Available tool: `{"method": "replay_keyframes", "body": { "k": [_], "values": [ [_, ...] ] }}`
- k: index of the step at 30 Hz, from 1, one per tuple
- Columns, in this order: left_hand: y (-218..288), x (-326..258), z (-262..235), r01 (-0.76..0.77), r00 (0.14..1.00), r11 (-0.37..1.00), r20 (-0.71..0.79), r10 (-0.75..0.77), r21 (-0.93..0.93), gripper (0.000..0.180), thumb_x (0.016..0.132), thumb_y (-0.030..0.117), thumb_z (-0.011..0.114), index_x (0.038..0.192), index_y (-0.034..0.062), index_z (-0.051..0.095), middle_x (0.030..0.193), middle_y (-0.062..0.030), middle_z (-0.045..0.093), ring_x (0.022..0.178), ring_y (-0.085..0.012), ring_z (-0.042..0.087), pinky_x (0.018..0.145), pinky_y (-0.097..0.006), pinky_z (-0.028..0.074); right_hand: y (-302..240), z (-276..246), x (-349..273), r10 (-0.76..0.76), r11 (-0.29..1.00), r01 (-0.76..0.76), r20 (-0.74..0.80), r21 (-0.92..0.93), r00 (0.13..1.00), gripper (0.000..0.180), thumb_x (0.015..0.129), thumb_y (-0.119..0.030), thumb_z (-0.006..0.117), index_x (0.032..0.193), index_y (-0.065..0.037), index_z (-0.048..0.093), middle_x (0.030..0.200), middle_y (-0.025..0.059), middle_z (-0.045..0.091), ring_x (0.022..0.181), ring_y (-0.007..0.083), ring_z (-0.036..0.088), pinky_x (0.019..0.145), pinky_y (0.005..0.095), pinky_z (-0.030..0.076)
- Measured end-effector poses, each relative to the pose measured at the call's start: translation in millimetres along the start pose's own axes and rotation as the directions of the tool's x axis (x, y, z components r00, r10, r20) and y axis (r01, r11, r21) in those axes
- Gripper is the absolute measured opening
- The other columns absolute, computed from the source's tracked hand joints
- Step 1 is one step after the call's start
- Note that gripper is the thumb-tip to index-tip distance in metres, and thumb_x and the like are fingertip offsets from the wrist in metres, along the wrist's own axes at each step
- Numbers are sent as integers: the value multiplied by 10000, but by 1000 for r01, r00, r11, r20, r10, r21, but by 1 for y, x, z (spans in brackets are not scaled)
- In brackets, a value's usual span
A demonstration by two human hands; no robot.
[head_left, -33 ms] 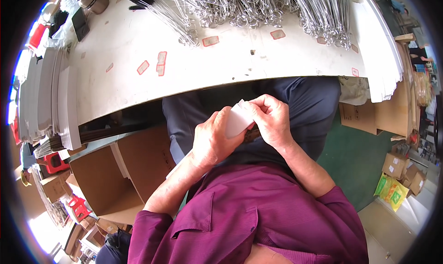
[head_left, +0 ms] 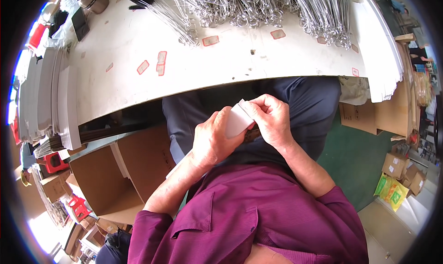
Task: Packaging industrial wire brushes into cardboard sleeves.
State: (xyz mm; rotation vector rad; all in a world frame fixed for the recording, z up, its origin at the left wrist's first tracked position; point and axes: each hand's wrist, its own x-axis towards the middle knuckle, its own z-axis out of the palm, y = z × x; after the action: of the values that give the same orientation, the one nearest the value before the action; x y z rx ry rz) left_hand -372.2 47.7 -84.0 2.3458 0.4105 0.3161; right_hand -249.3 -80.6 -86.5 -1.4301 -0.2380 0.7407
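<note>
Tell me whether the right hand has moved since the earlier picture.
No visible move: the right hand, at the white piece, sits in the same spot below the front edge of the table.

Tabletop (head_left: 194, 63) – passage afforded along front strip; rear blocked by ring-ended wire bunches (head_left: 258, 10), L end by upright white stack (head_left: 46, 88), R end by white sheet stack (head_left: 380, 51). L hand (head_left: 213, 137) & R hand (head_left: 272, 121) – fwd. travel at lap ht. barred by tabletop's near edge; downward room limited by thighs (head_left: 314, 109). Open brown carton (head_left: 144, 155), L side – interior reachable thru open face.
</note>
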Motion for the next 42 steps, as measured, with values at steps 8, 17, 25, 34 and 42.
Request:
{"method": "replay_keyframes", "body": {
  "k": [8,17,25,34,42],
  "values": [
    [-3,-2,3,10,1000,1000,10,-10,-12,596,708,174,871,1202,-34,611,967,-194,714,823,-352,734,697,-414,614,7,3,-3,-265,899,253,15,-357,964,114,939,-68,734,912,30,682,787,93,737,675,119,701,586,276,554],
    [-6,1,-2,98,995,991,43,-95,-87,583,736,180,847,1222,-39,613,1019,-208,714,904,-353,732,775,-410,602,14,5,-16,-331,890,343,92,-301,939,246,927,-39,728,1157,42,699,996,173,759,816,186,752,704,290,597],
    [-11,1,2,56,998,989,-19,-59,-140,560,759,223,824,1208,-33,608,989,-210,716,866,-360,735,735,-420,610,13,10,-18,-452,777,502,220,-379,865,421,921,-15,715,1320,65,609,1103,207,743,932,260,760,788,326,605],
    [-8,-5,-3,80,995,994,-61,-85,-81,545,768,217,817,1216,-2,598,998,-202,713,892,-380,726,748,-439,608,14,18,-17,-415,791,474,231,-387,880,359,925,-26,709,1268,58,645,1112,209,744,974,267,756,839,331,593],
    [-10,2,-89,5,999,985,34,-11,171,546,721,122,819,1208,23,594,1002,-189,689,890,-394,699,749,-454,589,-25,14,22,-512,714,559,231,-421,828,213,943,-89,715,1103,50,704,894,142,746,717,181,724,657,285,567]
  ]
}}
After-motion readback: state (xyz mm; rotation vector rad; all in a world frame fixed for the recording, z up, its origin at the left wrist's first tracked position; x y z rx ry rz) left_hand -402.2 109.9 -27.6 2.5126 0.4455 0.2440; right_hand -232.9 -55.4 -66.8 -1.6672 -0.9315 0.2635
